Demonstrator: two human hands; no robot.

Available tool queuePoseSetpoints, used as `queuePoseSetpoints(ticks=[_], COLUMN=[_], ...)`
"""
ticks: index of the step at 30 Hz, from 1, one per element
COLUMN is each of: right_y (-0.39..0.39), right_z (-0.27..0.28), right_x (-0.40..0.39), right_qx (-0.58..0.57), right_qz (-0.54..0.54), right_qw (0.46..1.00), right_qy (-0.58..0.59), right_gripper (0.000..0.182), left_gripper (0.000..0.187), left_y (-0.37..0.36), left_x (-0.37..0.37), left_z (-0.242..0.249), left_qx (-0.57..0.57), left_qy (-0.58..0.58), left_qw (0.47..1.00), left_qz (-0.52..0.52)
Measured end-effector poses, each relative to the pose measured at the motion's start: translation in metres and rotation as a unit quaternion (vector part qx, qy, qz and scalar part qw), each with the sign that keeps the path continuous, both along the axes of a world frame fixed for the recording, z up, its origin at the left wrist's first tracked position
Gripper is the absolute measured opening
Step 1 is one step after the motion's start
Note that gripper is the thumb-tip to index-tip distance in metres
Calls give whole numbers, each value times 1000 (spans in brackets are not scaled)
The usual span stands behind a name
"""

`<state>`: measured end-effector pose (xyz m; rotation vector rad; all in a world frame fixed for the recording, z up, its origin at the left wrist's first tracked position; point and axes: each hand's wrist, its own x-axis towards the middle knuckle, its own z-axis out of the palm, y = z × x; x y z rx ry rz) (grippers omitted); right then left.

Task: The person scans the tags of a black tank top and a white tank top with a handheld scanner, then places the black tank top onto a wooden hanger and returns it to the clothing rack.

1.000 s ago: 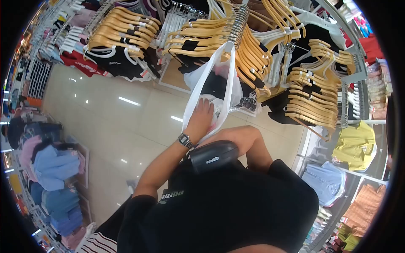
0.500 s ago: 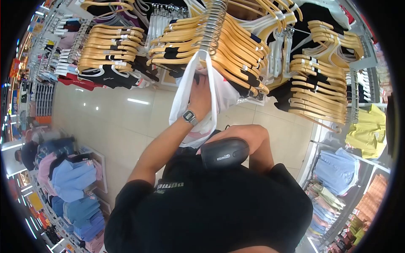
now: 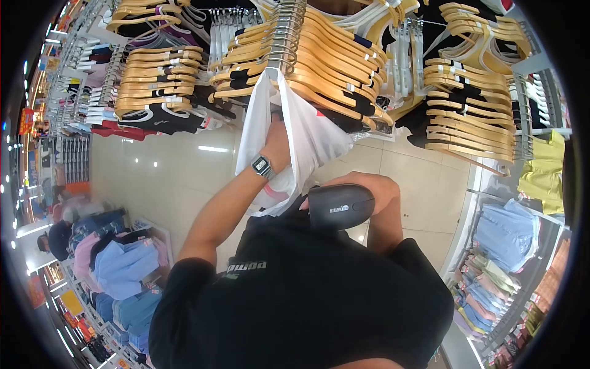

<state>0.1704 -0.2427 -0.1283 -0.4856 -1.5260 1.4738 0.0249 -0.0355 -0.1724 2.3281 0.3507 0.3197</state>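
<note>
A white plastic bag (image 3: 319, 138) hangs by its handle at the front end of the middle clothes rail. My left hand (image 3: 278, 144), with a digital watch on its wrist, reaches into the mouth of this bag. Its fingers are hidden inside, near a small dark thing I cannot make out. Something with a pink marking shows through the lower part of the bag. Close to my chest, my right hand (image 3: 378, 187) is closed on a black barcode scanner (image 3: 341, 209), whose rounded back faces up.
Wooden hangers (image 3: 335, 77) crowd the middle rail, with more hangers (image 3: 158, 80) to the left and others (image 3: 470, 117) to the right. Folded blue clothes (image 3: 507, 234) lie on a right-hand shelf. Light blue garments (image 3: 126, 267) hang at lower left. Tiled floor (image 3: 184, 166) shows between.
My left hand has gone deeper into the bag and shifted slightly left. The bag's side now spreads over more of the hand. The scanner in my right hand has moved a little right and up.
</note>
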Motion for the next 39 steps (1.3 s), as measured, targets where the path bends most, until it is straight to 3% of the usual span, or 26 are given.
queuePoseSetpoints(ticks=[2, 4, 7, 11, 15, 16, 19, 20, 23, 25, 26, 29, 31, 32, 35, 39], right_y=[-4, -6, -8, 6, 7, 7, 3, -1, -13, -17, -20, -28, -27, -28, -25, -43], right_z=[-2, 4, 14, 64, 79, 80, 90, 91, 92, 100, 95, 85, 96, 87, 88, 78], right_x=[-1, -4, -8, -19, -33, -37, -62, -71, -98, -117, -126, -159, -189, -205, -239, -277], right_qx=[-15, -35, -51, -17, 3, 7, 58, 56, 39, 10, -1, -58, -127, -144, -108, -145], right_qz=[-19, -25, -12, -21, -11, 0, -51, -55, -69, -75, -78, -96, -124, -135, -162, -164], right_qw=[1000, 999, 999, 1000, 1000, 1000, 997, 997, 996, 996, 996, 993, 984, 980, 981, 974], right_qy=[-2, 0, 5, -4, -14, -21, -19, -23, -34, -40, -45, -38, -7, 37, -14, -58], right_gripper=[86, 87, 81, 46, 56, 63, 41, 42, 42, 42, 45, 59, 74, 79, 82, 87], left_gripper=[33, 32, 25, 19, 21, 35, 33, 32, 20, 19, 20, 18, 18, 18, 24, 29], left_y=[8, 11, -1, -11, -12, -13, -7, -9, -12, -3, 16, 17, -4, -17, -36, -82], left_x=[3, 13, 7, -25, -65, -79, -125, -144, -200, -244, -268, -300, -317, -319, -326, -341], left_z=[-2, 51, 108, 154, 190, 198, 211, 212, 216, 213, 188, 175, 177, 179, 130, 6], left_qx=[14, 160, 287, 396, 248, 211, 144, 67, -71, -240, -235, -432, -553, -561, -605, -537], left_qy=[68, 244, 277, 84, -58, -105, -221, -254, -407, -468, -508, -533, -512, -475, -424, -228], left_qw=[998, 955, 912, 913, 967, 971, 961, 958, 901, 846, 824, 728, 652, 647, 666, 761], left_qz=[-12, -54, -90, -61, 26, 48, 84, 119, 136, 88, 93, 20, 81, 203, 109, 284])
